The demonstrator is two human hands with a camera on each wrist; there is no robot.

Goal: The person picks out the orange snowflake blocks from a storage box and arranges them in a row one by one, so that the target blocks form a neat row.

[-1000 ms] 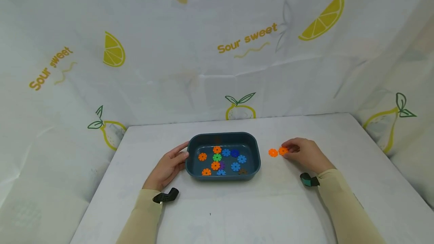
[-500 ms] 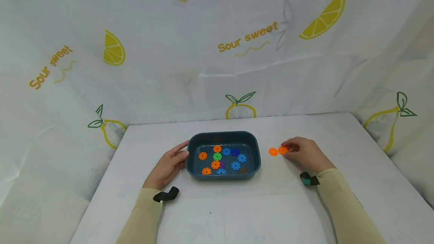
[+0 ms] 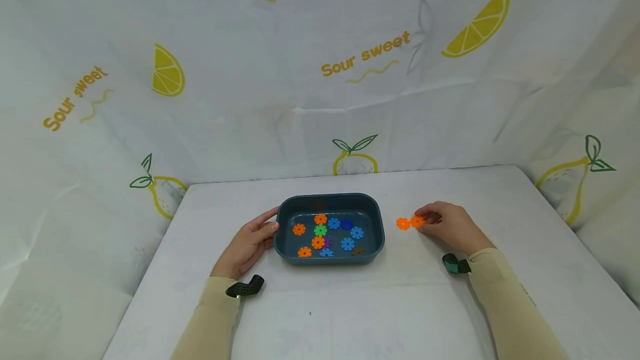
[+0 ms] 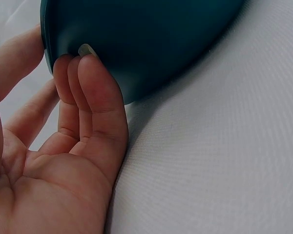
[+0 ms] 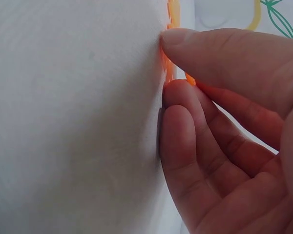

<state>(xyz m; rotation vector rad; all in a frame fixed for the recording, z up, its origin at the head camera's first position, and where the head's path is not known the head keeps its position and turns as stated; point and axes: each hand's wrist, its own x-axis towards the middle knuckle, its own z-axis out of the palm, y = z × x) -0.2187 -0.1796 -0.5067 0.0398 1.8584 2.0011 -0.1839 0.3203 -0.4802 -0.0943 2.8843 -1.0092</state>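
Near the table's middle stands a dark blue-green plastic tray (image 3: 325, 261) holding several notched interlocking discs: orange, green, blue, purple and brown. My left hand (image 3: 250, 246) grips its left end; in the left wrist view the bent fingers (image 4: 100, 87) press the outer wall below the rim. To the tray's right, my right hand (image 3: 450, 229) pinches an orange interlocking disc (image 3: 417, 221) by its edge, low over the table. Just left of it lies a second orange disc (image 3: 403, 224), its edge close to or touching the held one. From the right wrist, the held disc (image 5: 167, 66) appears edge-on beside the thumb.
A white cloth (image 3: 320, 315) covers the table. Behind it and at both sides hangs a white sheet (image 3: 225, 126) printed with lemons and lettering. Each wrist wears a dark band, such as the left band (image 3: 245, 286).
Hardly anything differs. Both hands, the tray and the two orange discs keep their places; the whole head view has shifted by only a few pixels.
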